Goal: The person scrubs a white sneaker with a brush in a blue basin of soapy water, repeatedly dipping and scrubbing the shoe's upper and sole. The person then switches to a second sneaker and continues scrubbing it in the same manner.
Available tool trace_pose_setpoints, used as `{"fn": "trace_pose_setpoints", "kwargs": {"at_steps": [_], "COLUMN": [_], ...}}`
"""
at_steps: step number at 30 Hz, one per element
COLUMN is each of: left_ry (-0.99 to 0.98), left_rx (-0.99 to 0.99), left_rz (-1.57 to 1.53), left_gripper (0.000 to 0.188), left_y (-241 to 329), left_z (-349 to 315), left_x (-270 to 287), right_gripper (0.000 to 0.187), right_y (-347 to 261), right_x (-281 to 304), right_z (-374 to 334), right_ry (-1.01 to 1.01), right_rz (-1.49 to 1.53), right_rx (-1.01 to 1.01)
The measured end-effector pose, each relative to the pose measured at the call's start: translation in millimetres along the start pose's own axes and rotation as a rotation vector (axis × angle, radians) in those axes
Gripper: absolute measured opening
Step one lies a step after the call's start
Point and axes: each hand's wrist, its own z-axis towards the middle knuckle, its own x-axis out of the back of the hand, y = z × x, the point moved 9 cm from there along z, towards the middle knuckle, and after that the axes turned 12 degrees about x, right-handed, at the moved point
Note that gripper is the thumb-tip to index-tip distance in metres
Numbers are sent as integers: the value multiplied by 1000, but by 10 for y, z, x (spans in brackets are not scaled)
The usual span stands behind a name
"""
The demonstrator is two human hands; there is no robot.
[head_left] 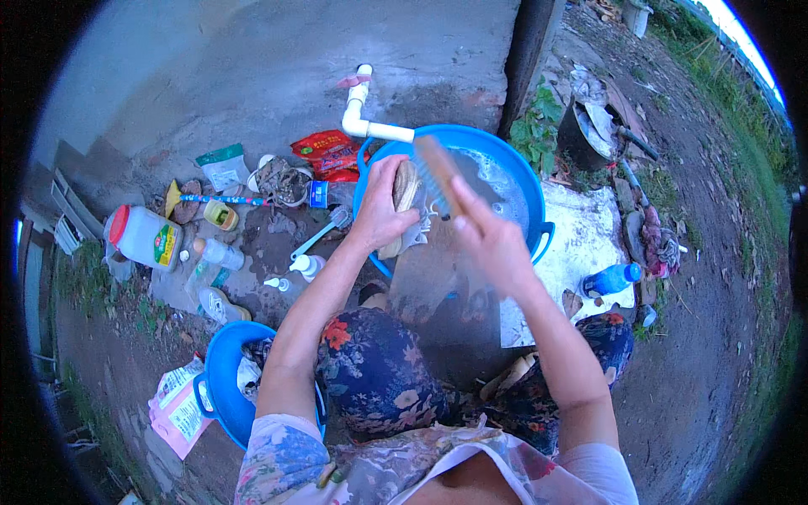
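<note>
Presently, in your left hand [383,212]: one long, pale tan, ridged item, apparently a shoe with its sole outward [406,187], gripped between fingers and thumb over the left side of the large round blue plastic basin [534,181].

In your right hand [491,244]: one wooden-backed brush with pale bluish bristles [439,175], fingers closed round its near end, bristles facing the shoe and just beside it; blur hides whether they touch.

Under your hands: cloudy water with white suds [503,181] in the basin, and one flat grey-brown board [446,290] at its near side.

Supply: one white plastic elbow pipe with a pinkish tap handle [357,103], its end at the basin's far rim.

To your left: one white shoe [220,305] on the ground; one white-headed brush with a pale blue handle [316,239], unheld; one smaller blue plastic basin [220,370], its contents partly hidden by your arm.

Progress: water drawn, suds raised, brush at the shoe; you appear to be mid-scrub. Outstanding, by judgement: the rest of this shoe's surface, then rinsing. Not determinable: how clean the sole is, or whether the white shoe is finished.
</note>
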Motion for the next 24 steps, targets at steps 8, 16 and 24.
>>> {"fn": "trace_pose_setpoints", "kwargs": {"at_steps": [8,16,24], "left_ry": [-12,-36,9], "left_rx": [-113,486,549], "left_rz": [-554,-1276,-1313], "left_gripper": [68,66,65], "left_y": [473,-969,-1053], "left_z": [79,-197,-159], "left_x": [500,-93,-174], "right_gripper": [49,53,52], "right_y": [137,438,348], "right_x": [-3,-305,-262], "right_z": [261,-162,32], "right_ry": [177,-226,-51], "right_rz": [432,-248,-195], "right_rx": [-140,-340,-95]}}
